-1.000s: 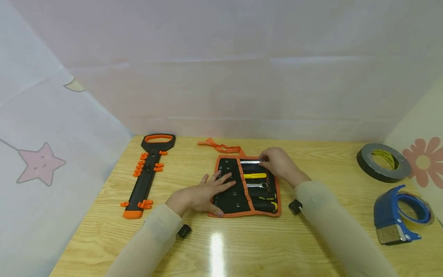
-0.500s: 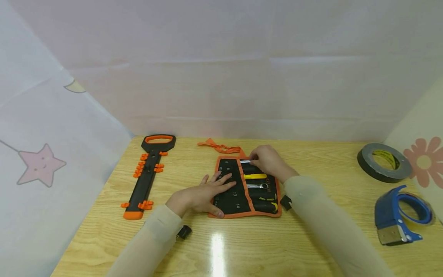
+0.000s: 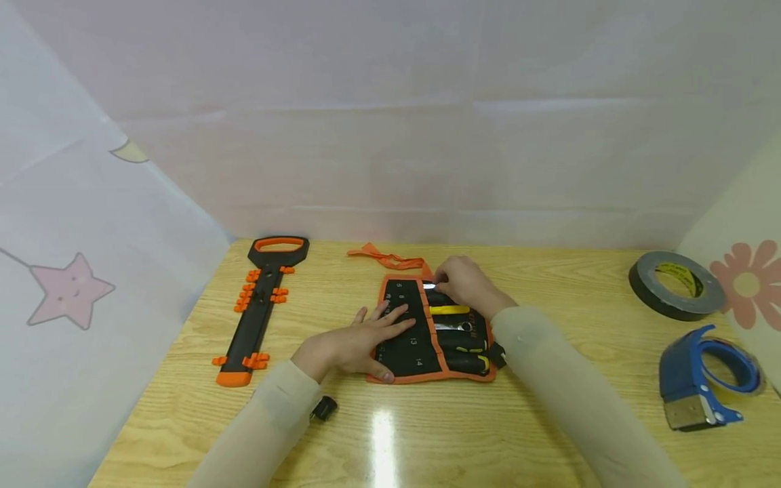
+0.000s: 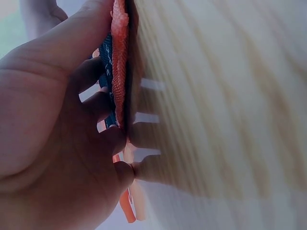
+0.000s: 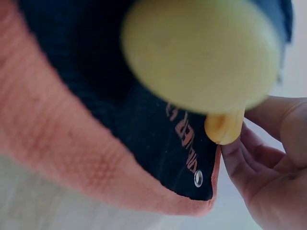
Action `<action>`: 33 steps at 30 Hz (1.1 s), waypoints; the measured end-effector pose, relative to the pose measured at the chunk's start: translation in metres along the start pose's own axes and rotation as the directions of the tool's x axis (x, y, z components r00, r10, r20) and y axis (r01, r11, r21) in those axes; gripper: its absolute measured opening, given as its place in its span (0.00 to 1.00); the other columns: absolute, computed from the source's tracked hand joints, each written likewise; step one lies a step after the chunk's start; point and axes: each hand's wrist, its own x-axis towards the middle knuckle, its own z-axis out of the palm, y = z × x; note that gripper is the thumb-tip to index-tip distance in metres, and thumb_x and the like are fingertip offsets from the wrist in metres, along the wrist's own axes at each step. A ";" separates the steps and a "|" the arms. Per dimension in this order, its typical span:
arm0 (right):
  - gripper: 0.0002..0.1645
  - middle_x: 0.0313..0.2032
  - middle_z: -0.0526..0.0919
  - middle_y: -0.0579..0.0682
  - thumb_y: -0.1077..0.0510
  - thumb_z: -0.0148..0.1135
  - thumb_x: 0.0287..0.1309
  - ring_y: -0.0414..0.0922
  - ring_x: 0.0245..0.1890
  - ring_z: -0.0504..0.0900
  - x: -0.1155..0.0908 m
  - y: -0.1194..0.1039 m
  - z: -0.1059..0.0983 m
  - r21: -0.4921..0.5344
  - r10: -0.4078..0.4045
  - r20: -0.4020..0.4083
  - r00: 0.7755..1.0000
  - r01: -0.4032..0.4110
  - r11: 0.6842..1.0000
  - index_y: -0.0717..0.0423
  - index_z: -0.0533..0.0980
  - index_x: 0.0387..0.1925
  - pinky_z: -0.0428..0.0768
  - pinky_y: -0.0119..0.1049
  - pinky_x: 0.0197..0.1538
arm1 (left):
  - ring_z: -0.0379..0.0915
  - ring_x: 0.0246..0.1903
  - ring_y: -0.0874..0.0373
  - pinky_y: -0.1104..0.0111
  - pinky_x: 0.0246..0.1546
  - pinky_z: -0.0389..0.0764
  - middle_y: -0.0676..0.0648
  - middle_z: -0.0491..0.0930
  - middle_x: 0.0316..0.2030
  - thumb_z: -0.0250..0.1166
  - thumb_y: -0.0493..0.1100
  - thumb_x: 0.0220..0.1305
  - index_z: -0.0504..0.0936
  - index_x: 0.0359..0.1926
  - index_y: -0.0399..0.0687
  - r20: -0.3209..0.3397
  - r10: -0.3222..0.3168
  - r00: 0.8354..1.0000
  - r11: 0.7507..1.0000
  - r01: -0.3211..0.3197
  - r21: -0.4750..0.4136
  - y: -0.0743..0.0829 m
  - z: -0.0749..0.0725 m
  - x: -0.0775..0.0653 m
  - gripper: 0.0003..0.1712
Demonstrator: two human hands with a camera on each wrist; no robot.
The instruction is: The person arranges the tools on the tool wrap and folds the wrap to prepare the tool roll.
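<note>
A black tool pouch point(image 3: 403, 366) with orange edging lies spread on the table in the head view. My left hand point(image 3: 356, 344) rests on its left part with the fingers spread. At the top pocket my right hand point(image 3: 466, 283) pinches a silver wrench point(image 3: 430, 286); the hand hides most of it. Below sit a yellow-handled tool point(image 3: 450, 310), another silver wrench point(image 3: 453, 327) and black handles with yellow marks point(image 3: 466, 364), all tucked in pockets. In the left wrist view, the left fingers point(image 4: 98, 103) lie over the pouch's orange border point(image 4: 120, 62).
An orange strap point(image 3: 387, 257) trails behind the pouch. To the left lies a black rack point(image 3: 256, 318) with orange clips. On the right are a grey tape roll point(image 3: 677, 286) and a blue tape dispenser point(image 3: 689, 376). A cloth wall point(image 3: 464, 169) stands behind the table.
My right hand has slid left along the top pocket with the silver wrench, and less of the wrench shows now. The left hand has stayed on the pouch.
</note>
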 end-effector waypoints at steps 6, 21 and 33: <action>0.12 0.52 0.91 0.56 0.59 0.67 0.75 0.51 0.48 0.89 0.001 0.010 0.002 0.114 0.033 0.023 0.999 -0.036 0.993 0.57 0.90 0.53 0.89 0.50 0.55 | 0.16 0.87 0.47 0.38 0.85 0.27 0.56 0.29 0.89 0.77 0.57 0.64 0.47 0.89 0.67 -0.001 0.003 1.000 1.000 -0.003 -0.007 0.000 0.000 0.000 0.63; 0.15 0.55 0.90 0.56 0.56 0.66 0.77 0.54 0.53 0.88 -0.018 0.025 -0.006 0.202 0.016 -0.032 0.999 -0.009 0.979 0.57 0.88 0.57 0.86 0.54 0.60 | 0.16 0.87 0.48 0.40 0.85 0.26 0.58 0.30 0.89 0.78 0.57 0.63 0.46 0.89 0.68 -0.009 -0.018 1.000 1.000 0.019 0.007 0.002 0.001 -0.001 0.64; 0.15 0.51 0.90 0.54 0.57 0.67 0.75 0.52 0.51 0.89 -0.092 0.042 -0.022 0.224 -0.028 -0.125 0.992 0.056 0.973 0.60 0.87 0.56 0.88 0.53 0.58 | 0.30 0.88 0.42 0.41 0.86 0.47 0.48 0.39 0.89 0.76 0.55 0.67 0.56 0.87 0.54 -0.063 0.032 0.997 0.999 -0.031 0.018 0.005 0.001 -0.010 0.56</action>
